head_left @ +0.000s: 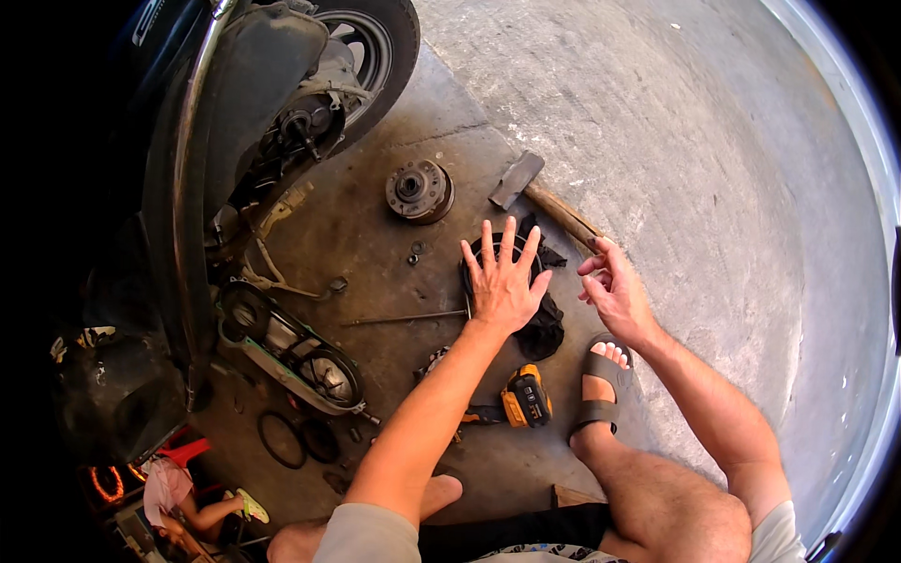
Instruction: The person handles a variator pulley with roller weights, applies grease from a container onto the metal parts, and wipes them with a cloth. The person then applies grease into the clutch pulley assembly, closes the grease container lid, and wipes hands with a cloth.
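Note:
My left hand (507,286) is open, palm down with fingers spread, over a round black part (469,275) that it mostly hides. A crumpled black cloth (541,333) lies beside and under that part. To the right, my right hand (619,296) has loosely bent fingers with a gap at the thumb and nothing visible in them. It is close to the end of the wooden handle of a sledgehammer (561,212); whether it touches the handle I cannot tell. A round metal clutch assembly (418,190) sits on the floor ahead of my left hand.
A scooter (249,103) with its rear wheel (380,66) stands at upper left. Near it lie an engine cover (291,347), a thin rod (405,318), small nuts (414,255) and a rubber ring (280,439). A yellow-black power tool (526,396) lies by my sandalled foot (605,380). Another person (174,493) is at lower left.

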### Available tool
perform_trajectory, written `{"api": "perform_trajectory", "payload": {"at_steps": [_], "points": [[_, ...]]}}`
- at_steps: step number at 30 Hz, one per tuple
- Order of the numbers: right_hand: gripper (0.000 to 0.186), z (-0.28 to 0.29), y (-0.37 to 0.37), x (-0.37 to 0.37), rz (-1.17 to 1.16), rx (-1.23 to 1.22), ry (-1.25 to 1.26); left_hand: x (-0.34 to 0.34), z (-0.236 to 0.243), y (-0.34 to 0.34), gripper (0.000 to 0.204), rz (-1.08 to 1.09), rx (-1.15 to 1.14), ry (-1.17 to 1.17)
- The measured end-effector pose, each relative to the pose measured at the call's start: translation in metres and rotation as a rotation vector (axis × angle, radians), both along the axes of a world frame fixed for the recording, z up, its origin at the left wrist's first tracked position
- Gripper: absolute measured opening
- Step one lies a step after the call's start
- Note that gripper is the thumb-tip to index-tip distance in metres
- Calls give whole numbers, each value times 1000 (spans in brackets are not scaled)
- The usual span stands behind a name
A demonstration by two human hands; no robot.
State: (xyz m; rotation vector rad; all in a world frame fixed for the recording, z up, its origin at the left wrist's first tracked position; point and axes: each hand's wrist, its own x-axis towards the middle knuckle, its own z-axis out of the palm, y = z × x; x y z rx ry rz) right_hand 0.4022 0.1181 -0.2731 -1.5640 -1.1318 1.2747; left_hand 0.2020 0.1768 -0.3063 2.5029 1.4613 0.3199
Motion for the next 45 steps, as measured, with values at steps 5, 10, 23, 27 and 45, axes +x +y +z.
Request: {"api": "perform_trajectory", "payload": {"at_steps": [5,10,23,27,45], "points": [[55,0,-5,12,50,-57,59,-18,27,-2,115,48,-231,118],[55,-6,-12,11,87,-203,309,-19,24,-1,116,40,-182,99],[52,-11,-29,0,269,-172,3,-147,126,-20,110,16,-213,17],[55,-19,-32,-9,451,-88,-44,-256,201,-89,112,176,-219,130],[65,114,-28,-73,1048,80,-639,-559,83,-560,115,1789,-226,67]]}}
